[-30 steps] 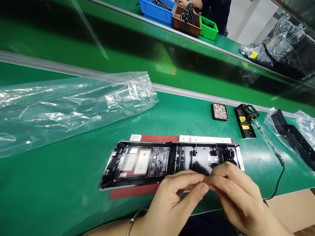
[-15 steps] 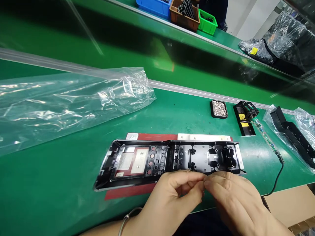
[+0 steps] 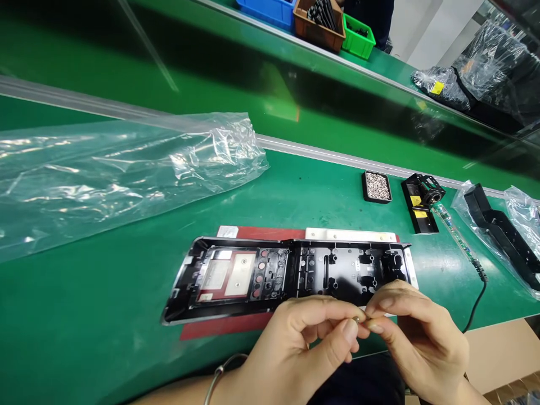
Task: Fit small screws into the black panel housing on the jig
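My left hand [image 3: 304, 337] pinches a tiny metal piece [image 3: 356, 319] between thumb and forefinger. Its exact kind is too small to tell. Right against those fingertips, my right hand [image 3: 417, 332] is closed in a pinch, and what lies between its fingers is mostly hidden. Just beyond both hands lies a long black plastic housing [image 3: 291, 275], its ribbed inside facing up. It rests on a fixture with a red base [image 3: 228, 326] and a white strip [image 3: 350, 235] along the far side.
Behind the housing stands a small black tray [image 3: 377, 187] of tiny silvery parts. To its right are a soldering iron [image 3: 453, 230] in its black stand [image 3: 415, 208] and a bagged black part [image 3: 502, 233]. A clear plastic bag [image 3: 126, 180] covers the left; bins [image 3: 318, 28] stand beyond the partition.
My right hand has turned and its fingers have lifted, so the pinch is now visible. Both hands have shifted slightly right, and the metal piece has come into view.
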{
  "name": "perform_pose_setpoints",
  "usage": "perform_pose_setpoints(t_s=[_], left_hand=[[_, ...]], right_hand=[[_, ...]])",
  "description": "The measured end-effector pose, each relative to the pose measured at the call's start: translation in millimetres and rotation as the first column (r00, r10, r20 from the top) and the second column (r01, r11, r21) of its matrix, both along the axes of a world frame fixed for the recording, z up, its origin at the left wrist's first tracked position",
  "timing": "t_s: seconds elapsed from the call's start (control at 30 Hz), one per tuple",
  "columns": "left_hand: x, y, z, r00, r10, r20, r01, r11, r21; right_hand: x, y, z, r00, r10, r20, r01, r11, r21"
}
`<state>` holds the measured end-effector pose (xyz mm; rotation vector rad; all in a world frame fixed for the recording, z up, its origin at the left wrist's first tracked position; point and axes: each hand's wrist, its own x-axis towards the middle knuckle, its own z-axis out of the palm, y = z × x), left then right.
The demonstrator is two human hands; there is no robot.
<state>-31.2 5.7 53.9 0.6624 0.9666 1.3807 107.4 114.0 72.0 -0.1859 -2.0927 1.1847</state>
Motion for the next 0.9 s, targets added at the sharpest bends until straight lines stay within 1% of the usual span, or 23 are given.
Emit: perform_pose_setpoints(t_s=[0.13, 0.3, 0.43, 0.63, 0.7, 0.83, 0.9], left_hand=[[1, -1, -1.2, 1.0, -0.003, -0.002, 0.003, 1.0, -0.015], [1, 1, -0.7, 0.997, 0.009, 0.07, -0.008, 1.0, -0.017], [0, 0, 1.5, 0.998, 0.025, 0.052, -0.025, 1.0, -0.004], [1, -2, -0.2, 0.997, 0.056, -0.054, -0.056, 0.998, 0.014], [1, -1, -0.8, 0.993, 0.076, -0.095, -0.074, 0.997, 0.025], [3, 1, 0.3, 0.962, 0.125, -0.244, -0.114, 0.992, 0.058], [3, 1, 1.1, 0.939, 0.136, -0.316, -0.116, 0.99, 0.08]], right_hand=[[-3, -1, -1.4, 1.0, 0.005, -0.005, -0.005, 1.0, 0.017], [-3, -1, -3.4, 1.0, 0.004, -0.002, -0.004, 0.999, 0.037], [-2, 1, -0.6, 0.999, 0.02, 0.027, -0.022, 0.996, 0.089], [-7, 1, 11.6, 0.996, -0.022, 0.081, 0.0, 0.964, 0.266], [-7, 0, 14.6, 0.994, -0.027, 0.106, -0.007, 0.952, 0.306], [1, -1, 15.0, 0.987, -0.03, 0.156, -0.028, 0.931, 0.363], [7, 2, 13.2, 0.983, -0.056, 0.177, -0.015, 0.926, 0.376]])
